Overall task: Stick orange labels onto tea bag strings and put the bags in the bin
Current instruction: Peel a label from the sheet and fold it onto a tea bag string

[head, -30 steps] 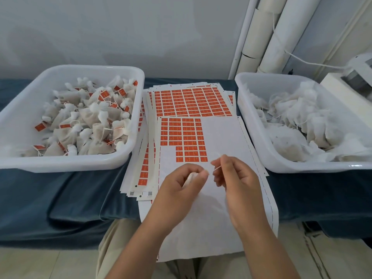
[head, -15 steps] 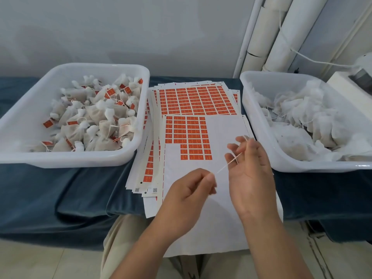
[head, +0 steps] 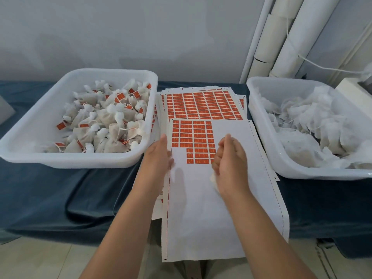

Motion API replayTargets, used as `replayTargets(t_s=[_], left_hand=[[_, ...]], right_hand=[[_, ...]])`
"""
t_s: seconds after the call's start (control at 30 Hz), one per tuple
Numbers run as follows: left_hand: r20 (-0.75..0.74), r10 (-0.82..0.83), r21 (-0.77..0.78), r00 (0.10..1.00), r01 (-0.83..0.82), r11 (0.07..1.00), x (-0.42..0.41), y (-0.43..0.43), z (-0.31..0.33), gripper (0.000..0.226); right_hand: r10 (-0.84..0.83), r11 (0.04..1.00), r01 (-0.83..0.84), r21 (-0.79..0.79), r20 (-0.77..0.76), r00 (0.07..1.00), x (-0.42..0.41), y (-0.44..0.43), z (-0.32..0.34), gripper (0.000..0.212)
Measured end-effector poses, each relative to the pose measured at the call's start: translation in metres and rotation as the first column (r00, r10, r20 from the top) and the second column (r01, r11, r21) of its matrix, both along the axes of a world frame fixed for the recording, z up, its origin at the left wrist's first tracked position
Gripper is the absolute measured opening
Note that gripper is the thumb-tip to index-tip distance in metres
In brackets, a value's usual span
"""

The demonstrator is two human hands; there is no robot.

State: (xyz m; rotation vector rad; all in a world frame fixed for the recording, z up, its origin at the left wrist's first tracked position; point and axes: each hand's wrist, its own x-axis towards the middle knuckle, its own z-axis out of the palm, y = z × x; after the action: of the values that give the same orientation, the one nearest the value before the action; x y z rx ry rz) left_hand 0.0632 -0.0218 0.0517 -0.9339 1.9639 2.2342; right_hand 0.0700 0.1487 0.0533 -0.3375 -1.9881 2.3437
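Head view: two white bins are set on the blue-covered table [head: 50, 198], with a stack of label sheets between them. The left bin [head: 76, 162] is filled with tea bags already tagged [head: 106, 121]. The right bin [head: 302, 172] is filled with untagged bags [head: 312, 125]. Neither heap can be counted.

One top sheet [head: 201, 208] is seen with a partial block of orange labels [head: 193, 135], its last two rows shorter. The print on them is too small to be read. A fuller sheet [head: 201, 105] is seen beyond it.

Two hands are seen. The left hand [head: 159, 156] is laid on the sheet's left edge, its grip apart with fingers straight. One tea bag [head: 213, 180] is held under the heel of the right hand [head: 229, 164], above the sheet, the grip clamped on it though blurred.
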Motion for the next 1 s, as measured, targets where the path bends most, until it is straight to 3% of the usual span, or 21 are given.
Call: replayTargets(t_s=[0.1, 0.27, 0.47, 0.53, 0.6, 0.67, 0.7, 0.83, 1.0], left_hand=[[-0.017, 0.025, -0.025, 1.0, -0.026, 0.999, -0.003, -0.002, -0.006, 0.032], [-0.02, 0.012, -0.133, 1.0, -0.015, 0.991, 0.002, -0.006, -0.007, 0.031], [-0.014, 0.057, -0.025, 0.998, -0.057, 0.998, 0.003, -0.004, -0.007, 0.029], [-0.053, -0.067, -0.201, 0.996, 0.055, 0.978, 0.006, -0.001, -0.008, 0.032], [-0.064, -0.238, -0.461, 0.969, 0.183, 0.868, 0.007, 0.004, -0.01, 0.034], [-0.08, -0.312, -0.632, 0.947, 0.194, 0.751, 0.003, 0.008, -0.013, 0.021], [-0.082, -0.311, -0.651, 0.947, 0.185, 0.736, 0.002, 0.01, -0.012, 0.013], [-0.189, -0.241, -0.45, 0.952, 0.134, 0.883, 0.005, 0.007, -0.007, 0.013], [-0.324, -0.172, -0.276, 0.93, 0.081, 0.958, 0.027, 0.012, 0.005, 0.012]], right_hand=[[0.059, 0.995, -0.05, -0.083, 0.113, 0.992, -0.003, -0.002, -0.01, 0.036], [0.144, 0.989, -0.142, -0.031, 0.074, 0.987, 0.0, -0.003, -0.013, 0.036], [0.155, 0.987, -0.151, -0.052, 0.084, 0.984, 0.001, -0.003, -0.013, 0.03], [0.15, 0.986, -0.143, -0.086, 0.076, 0.986, 0.0, -0.002, -0.014, 0.033], [0.155, 0.984, -0.148, -0.101, 0.06, 0.986, 0.0, -0.002, -0.014, 0.038], [0.175, 0.98, -0.169, -0.101, 0.047, 0.984, 0.001, -0.002, -0.014, 0.035], [0.188, 0.979, -0.184, -0.092, 0.045, 0.981, 0.003, -0.002, -0.013, 0.031], [0.184, 0.975, -0.175, 0.14, -0.051, 0.982, 0.012, 0.0, -0.005, 0.033], [0.195, 0.895, -0.036, 0.444, -0.318, 0.928, 0.01, -0.003, 0.013, 0.045]])
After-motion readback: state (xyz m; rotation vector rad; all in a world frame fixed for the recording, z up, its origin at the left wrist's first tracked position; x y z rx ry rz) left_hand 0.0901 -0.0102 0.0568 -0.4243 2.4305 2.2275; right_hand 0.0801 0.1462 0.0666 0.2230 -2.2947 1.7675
